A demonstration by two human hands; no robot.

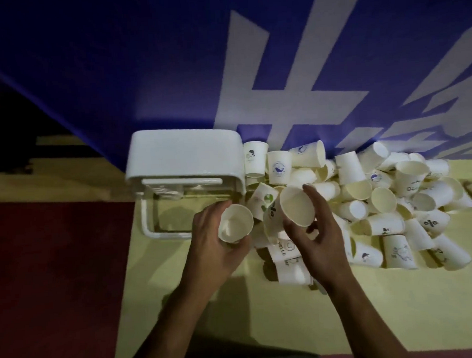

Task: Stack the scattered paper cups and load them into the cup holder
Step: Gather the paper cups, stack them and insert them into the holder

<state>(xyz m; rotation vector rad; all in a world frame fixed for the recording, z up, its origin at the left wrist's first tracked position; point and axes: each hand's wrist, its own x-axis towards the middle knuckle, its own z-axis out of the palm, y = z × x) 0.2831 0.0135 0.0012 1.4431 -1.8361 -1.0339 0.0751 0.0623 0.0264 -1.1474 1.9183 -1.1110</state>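
Dim room, pale yellow surface (208, 303) against a blue banner (114, 62). Looks like the stacking step: left hand (214, 251) grips one paper cup (235, 223) mouth-up, right hand (318, 229) holds a second cup (296, 206) tilted just beside it. Next move is probably nesting one into the other, so the rims need lining up. White cup holder (184, 159) sits just behind the left hand. Big loose pile of cups (389, 198) crowds the right side, easy to knock.

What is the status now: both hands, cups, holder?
Left hand holds one white paper cup. Right hand grips a second, wider cup. White plastic cup holder beside the pile, nothing blocking.
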